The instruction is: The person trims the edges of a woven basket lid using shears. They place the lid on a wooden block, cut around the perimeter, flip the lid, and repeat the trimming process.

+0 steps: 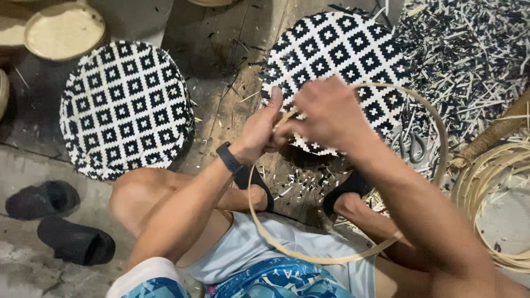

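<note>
We hold the bamboo hoop (353,251) over our lap, both hands meeting at its upper edge. Our left hand (260,128) pinches the strip ends together; our right hand (326,110) curls its fingers over the same spot — joining the ring, we judge. Next calls for steady tension while fastening the overlap, beside the woven tray (331,49).
</note>
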